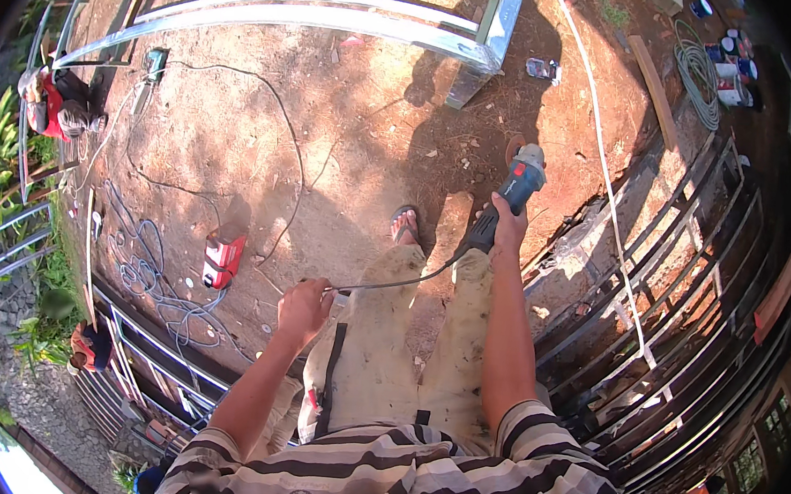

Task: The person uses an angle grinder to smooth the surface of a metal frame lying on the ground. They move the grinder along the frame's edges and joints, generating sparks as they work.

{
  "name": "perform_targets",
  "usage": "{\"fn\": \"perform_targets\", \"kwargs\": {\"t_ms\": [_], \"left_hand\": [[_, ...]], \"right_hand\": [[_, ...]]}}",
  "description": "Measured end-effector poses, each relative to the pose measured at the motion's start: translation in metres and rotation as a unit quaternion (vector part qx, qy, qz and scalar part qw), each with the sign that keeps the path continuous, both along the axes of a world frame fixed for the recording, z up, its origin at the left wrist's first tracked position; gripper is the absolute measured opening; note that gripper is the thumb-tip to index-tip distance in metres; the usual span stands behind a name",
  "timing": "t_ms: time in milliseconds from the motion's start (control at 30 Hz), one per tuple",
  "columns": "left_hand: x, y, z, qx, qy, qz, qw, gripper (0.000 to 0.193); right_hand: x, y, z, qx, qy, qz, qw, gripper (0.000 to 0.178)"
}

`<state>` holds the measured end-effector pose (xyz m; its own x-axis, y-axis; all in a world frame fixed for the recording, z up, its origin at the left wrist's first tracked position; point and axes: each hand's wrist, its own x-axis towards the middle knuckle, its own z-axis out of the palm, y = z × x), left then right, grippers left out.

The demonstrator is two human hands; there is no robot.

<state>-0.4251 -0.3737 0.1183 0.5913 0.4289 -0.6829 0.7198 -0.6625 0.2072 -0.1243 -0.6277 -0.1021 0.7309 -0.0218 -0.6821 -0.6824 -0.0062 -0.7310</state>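
Note:
My right hand (pixel 508 227) is closed around the body of a blue and black angle grinder (pixel 520 185). The grinder's grey head points away from me, with a disc (pixel 513 148) at its left side. From its rear end a dark power cord (pixel 402 283) runs across my trousers to my left hand (pixel 304 309). The fingers of that hand are pinched on the cord, over the ground left of my legs.
A red box-shaped machine (pixel 223 262) sits on the dirt to the left, near tangled blue-grey cables (pixel 144 272). A welded metal frame (pixel 312 16) spans the far side. Metal bars (pixel 673 300) are stacked at right. Two people (pixel 58 106) are at the left.

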Motion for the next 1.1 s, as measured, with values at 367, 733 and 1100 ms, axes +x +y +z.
{"fn": "perform_targets", "kwargs": {"t_ms": [367,733,1100], "left_hand": [[-0.001,-0.026,-0.064,0.033,-0.014,0.009,0.999,0.035],[0.040,-0.020,-0.202,0.046,-0.081,-0.097,0.991,0.033],[0.036,-0.025,-0.201,0.023,-0.133,-0.121,0.983,0.031]], "right_hand": [[-0.012,0.066,-0.069,-0.010,0.031,0.008,0.999,0.054],[0.048,0.082,-0.200,0.130,0.027,-0.007,0.991,0.054],[0.078,0.089,-0.217,0.141,0.076,0.045,0.986,0.046]]}}
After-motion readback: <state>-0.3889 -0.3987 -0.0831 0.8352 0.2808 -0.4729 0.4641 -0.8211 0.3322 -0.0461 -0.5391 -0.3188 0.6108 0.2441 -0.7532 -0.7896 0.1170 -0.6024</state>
